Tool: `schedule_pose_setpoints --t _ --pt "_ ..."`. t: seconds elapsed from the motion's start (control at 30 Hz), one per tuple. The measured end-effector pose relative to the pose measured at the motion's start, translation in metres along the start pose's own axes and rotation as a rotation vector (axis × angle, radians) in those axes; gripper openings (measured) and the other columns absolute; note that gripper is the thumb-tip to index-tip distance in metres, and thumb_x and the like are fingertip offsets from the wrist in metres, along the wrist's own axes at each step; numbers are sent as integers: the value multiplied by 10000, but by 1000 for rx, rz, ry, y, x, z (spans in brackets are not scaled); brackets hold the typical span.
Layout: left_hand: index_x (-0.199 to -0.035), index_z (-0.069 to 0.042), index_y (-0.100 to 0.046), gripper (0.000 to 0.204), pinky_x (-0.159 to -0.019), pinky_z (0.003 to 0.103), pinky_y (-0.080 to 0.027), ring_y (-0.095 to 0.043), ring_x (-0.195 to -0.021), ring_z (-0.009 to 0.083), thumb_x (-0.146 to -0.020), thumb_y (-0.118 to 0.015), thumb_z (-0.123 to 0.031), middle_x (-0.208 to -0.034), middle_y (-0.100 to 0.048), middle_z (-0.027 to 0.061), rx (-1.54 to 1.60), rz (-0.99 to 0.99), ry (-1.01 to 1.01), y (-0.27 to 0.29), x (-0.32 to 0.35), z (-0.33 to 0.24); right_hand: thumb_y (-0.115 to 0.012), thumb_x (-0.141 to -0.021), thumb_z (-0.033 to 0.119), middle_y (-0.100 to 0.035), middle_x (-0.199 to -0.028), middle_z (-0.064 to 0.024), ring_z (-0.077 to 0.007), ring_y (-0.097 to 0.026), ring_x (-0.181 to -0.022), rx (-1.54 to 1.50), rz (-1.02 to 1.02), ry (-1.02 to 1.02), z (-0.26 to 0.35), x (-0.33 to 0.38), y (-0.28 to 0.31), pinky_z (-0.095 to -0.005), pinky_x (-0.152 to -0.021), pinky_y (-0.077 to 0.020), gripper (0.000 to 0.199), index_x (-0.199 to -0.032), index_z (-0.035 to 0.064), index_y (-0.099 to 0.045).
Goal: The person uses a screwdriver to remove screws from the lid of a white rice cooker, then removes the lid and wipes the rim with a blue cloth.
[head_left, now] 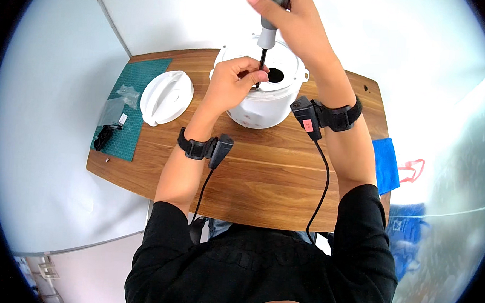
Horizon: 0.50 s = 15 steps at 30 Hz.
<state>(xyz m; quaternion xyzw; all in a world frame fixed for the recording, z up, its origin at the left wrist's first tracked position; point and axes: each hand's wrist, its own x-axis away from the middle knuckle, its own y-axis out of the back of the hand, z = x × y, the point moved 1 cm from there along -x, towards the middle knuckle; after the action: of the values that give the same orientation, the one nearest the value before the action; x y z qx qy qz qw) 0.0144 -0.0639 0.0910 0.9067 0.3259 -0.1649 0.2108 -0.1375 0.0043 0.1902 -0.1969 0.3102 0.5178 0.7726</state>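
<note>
Gripping screwdriver (266,35) upright, right hand (293,22) above cooker (261,106).

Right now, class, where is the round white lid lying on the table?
In the head view, the white lid lies flat on the wooden table, on the person's left, between the green cutting mat and the white cooker body, beside the left hand.

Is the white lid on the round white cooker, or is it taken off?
Off. The white round lid lies on the wooden table, left of the white round cooker and apart from it.
</note>
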Motion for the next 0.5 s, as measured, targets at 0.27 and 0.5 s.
schedule_pose_setpoints --t 0.27,0.5 --pt "-804 -43 -666 196 -583 220 -462 -582 -636 48 -812 -838 -137 -717 -686 2 -107 -127 -24 -2 1 5 -819 -819 197 -609 -988 -184 -204 -634 -812 387 -161 4 17 7 -16 -339 -668 -540 693 -1297 -71 -395" --pt "-784 -66 -592 282 -557 211 -442 -546 -603 40 -801 -857 -164 -659 -604 -32 -134 -159 -52 -3 0 14 -826 -802 186 -609 -1002 -192 -220 -639 -786 476 -126 -49 25 6 -25 -339 -668 -547 688 -1279 -76 -406"
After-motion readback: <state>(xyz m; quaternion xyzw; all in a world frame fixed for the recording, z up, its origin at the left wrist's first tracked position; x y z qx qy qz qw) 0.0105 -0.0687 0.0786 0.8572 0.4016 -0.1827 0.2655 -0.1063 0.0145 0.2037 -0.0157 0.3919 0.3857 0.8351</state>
